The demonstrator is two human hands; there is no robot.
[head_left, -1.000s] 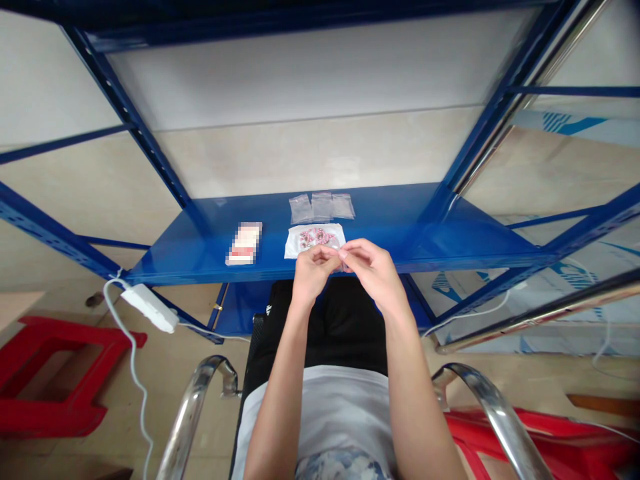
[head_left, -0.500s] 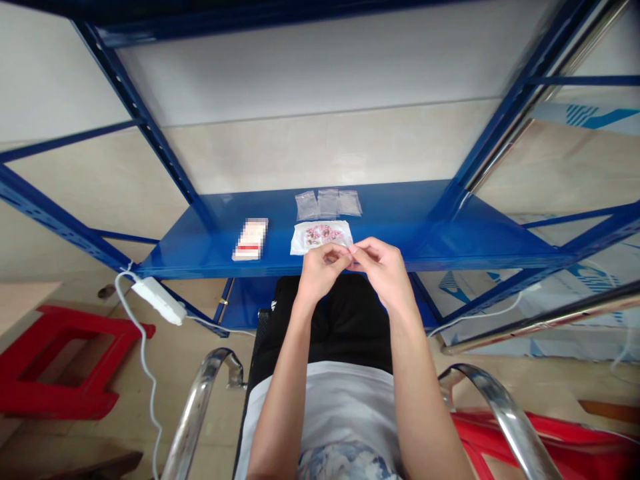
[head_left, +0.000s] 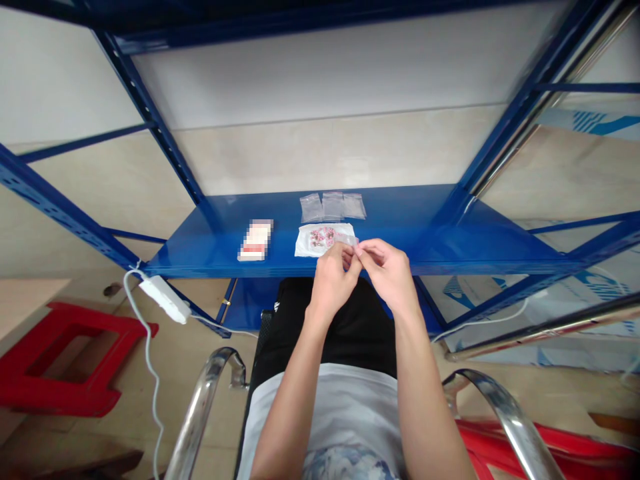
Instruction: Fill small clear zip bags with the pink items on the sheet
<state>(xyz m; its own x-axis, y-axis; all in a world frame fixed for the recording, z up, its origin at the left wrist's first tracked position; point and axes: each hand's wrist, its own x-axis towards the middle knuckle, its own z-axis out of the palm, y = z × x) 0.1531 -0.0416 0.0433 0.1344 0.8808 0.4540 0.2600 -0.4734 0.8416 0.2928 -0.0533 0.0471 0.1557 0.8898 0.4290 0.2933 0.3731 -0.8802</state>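
My left hand [head_left: 334, 279] and my right hand [head_left: 389, 272] meet over the front edge of the blue shelf [head_left: 425, 230]. Together their pinched fingertips hold a small clear plastic bag [head_left: 350, 240]. Just behind them on the shelf lies a white bag of small pink pieces [head_left: 320, 239]. Three small clear bags [head_left: 333, 206] lie in a row further back.
A small red and white pack [head_left: 255, 241] lies on the shelf to the left. A white power strip [head_left: 164, 299] with its cord hangs off the shelf's left corner. Red stools [head_left: 65, 357] stand on the floor at left and right. Chrome chair arms [head_left: 200, 407] flank my lap.
My hands have stayed pinched together and drifted slightly right and toward the shelf, and the clear bag now shows more between the fingertips. The view has shifted a little.
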